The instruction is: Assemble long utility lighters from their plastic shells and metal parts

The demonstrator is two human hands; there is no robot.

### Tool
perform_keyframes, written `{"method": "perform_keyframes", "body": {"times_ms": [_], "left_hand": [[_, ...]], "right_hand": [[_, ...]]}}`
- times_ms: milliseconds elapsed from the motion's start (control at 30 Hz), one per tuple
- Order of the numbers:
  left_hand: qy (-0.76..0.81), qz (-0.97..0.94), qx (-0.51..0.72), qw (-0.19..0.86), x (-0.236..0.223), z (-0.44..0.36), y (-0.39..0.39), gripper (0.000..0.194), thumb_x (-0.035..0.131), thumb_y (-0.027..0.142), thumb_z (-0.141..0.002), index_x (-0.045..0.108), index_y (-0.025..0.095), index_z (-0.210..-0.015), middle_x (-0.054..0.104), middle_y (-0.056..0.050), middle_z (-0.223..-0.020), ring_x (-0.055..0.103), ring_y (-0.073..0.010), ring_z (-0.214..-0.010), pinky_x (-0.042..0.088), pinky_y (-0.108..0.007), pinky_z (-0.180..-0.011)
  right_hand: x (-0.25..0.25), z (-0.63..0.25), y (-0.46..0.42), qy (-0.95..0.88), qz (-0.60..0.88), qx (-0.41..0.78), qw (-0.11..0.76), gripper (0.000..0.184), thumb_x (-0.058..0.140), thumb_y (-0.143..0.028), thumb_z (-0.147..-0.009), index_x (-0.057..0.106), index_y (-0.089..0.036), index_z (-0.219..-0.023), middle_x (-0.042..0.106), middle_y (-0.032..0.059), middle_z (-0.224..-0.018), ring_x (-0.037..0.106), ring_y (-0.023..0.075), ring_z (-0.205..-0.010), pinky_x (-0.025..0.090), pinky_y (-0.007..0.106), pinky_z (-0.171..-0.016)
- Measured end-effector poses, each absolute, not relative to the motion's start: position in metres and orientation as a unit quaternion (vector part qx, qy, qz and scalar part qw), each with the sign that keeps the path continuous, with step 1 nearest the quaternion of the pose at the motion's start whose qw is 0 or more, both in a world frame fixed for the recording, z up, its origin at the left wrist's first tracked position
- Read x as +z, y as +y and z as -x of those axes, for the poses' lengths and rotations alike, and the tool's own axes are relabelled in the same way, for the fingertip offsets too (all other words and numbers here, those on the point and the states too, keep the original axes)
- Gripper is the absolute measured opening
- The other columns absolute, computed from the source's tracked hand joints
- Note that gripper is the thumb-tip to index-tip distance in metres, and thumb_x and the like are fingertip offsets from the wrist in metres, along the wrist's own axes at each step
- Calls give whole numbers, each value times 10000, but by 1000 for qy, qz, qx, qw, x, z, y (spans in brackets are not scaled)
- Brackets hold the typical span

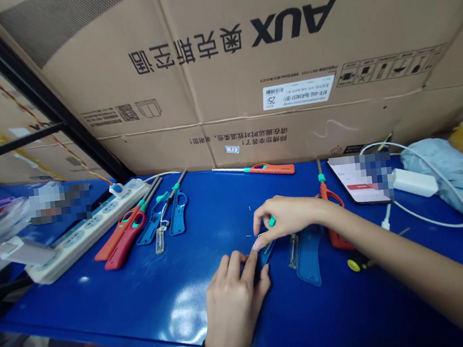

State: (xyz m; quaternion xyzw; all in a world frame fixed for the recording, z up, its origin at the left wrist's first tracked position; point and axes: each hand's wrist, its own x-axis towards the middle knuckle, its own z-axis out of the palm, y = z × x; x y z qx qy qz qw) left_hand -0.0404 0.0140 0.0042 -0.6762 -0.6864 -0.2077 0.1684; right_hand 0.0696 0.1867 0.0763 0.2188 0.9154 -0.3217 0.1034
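Blue lighter shell (261, 254) pinched between left hand (231, 306) and right hand (288, 216); second blue shell (309, 253) lies just beside it.

Orange-red long lighters (272, 169): 4 counted
Blue long lighters (178, 212): 2 counted
Blue lighter part held (263, 253): 1 counted
Loose blue casing (309, 254): 1 counted
Hands (231, 306): 2 counted
Power strip (89, 232): 1 counted
Phone (358, 179): 1 counted
Screwdriver (359, 264): 1 counted

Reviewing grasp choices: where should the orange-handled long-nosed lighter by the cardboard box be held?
Take its wide orange plastic handle from above: the lighter lies flat near the far edge of the blue table, and the thin metal nozzle pointing left offers little grip.
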Motion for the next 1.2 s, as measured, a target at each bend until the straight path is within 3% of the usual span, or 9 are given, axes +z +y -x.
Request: {"method": "perform_keyframes", "body": {"times_ms": [200, 433, 533, 833, 1200], "left_hand": [[-681, 679, -226, 156, 4, 42, 14, 247, 584, 299, -837, 662, 209, -1053, 608, -16, -756, 567, -164, -686, 420, -271, -582], [-688, 676, -239, 112, 3, 44, 13, 275, 577, 323, -845, 641, 222, -1092, 597, -18, -776, 561, -171, -716, 429, -271, -602], [-686, 678, -242, 107, 3, 44, 12, 269, 576, 326, -845, 643, 229, -1087, 599, -17, -774, 559, -169, -715, 431, -269, -603], [-694, 675, -220, 117, 3, 44, 12, 302, 571, 353, -846, 628, 226, -1113, 607, -25, -792, 564, -180, -734, 450, -276, -625], [-680, 679, -225, 163, 5, 40, 12, 235, 601, 310, -829, 667, 218, -1035, 627, -7, -763, 572, -158, -683, 412, -265, -566]], "right_hand": [[65, -80, 187, 933, -149, -326, 14, 238, 662, -452, -758, 717, -224, -793, 640, 1, -770, 574, 145, -734, 379, 237, -645], [52, -85, 190, 937, -139, -320, -24, 305, 642, -476, -776, 711, -243, -960, 601, 0, -774, 562, 138, -711, 374, 232, -633], [50, -84, 190, 939, -117, -321, -32, 252, 595, -444, -826, 740, -245, -880, 620, 13, -793, 575, 146, -764, 380, 234, -680], [54, -77, 191, 931, -136, -338, -24, 256, 636, -442, -791, 731, -206, -769, 668, 5, -761, 597, 138, -714, 389, 233, -662], [47, -78, 180, 946, -147, -284, -49, 206, 628, -416, -810, 663, -214, -826, 631, 19, -868, 572, 172, -823, 383, 279, -750]]}}
